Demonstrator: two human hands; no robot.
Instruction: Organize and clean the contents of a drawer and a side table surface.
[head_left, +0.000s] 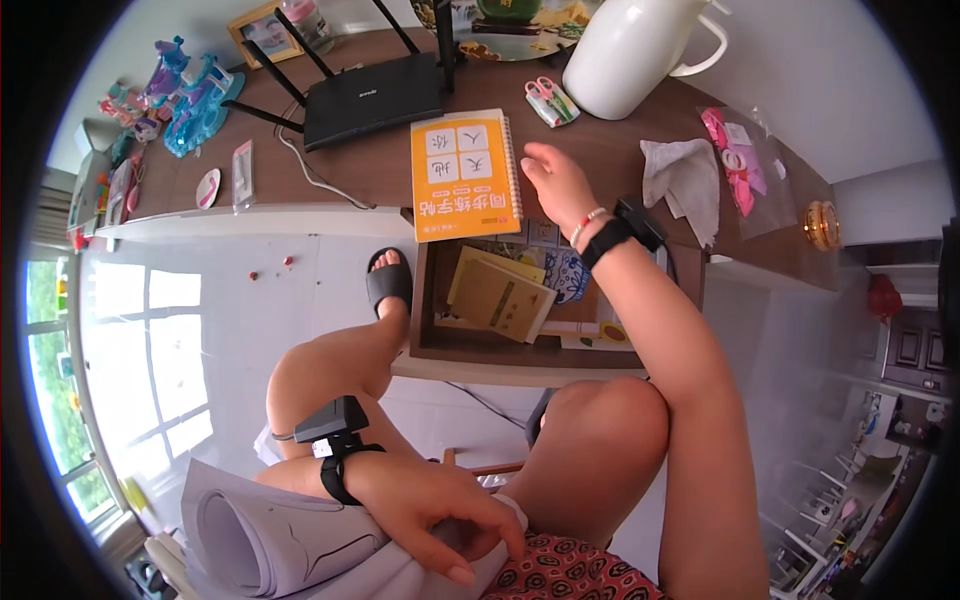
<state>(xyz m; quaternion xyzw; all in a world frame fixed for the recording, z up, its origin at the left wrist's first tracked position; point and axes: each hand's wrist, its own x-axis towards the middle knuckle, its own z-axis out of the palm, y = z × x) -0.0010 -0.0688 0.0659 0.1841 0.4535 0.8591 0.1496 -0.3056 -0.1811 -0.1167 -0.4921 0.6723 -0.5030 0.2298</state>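
My right hand (556, 184) is over the brown desk, just right of an orange spiral-bound copybook (465, 196) with large printed characters. Its fingers are loosely extended and hold nothing; the wrist bears a beaded bracelet and a black strapped device. Below it an open drawer (420, 322) contains a brown booklet (499, 296), a yellow one partly under it, and a blue-patterned item (568, 274). In my lap, my left hand (442, 506) curls over a large roll of white paper (300, 547) with black lines drawn on it. Part of the roll is hidden by the hand and forearm.
A black router (373, 97) with raised antennas stands behind the copybook. Further right are pink-handled scissors (547, 88) on a small packet, a white jug (626, 56), a grey cloth (682, 176) and a plastic bag (757, 172). Toys (195, 90) stand at the left end.
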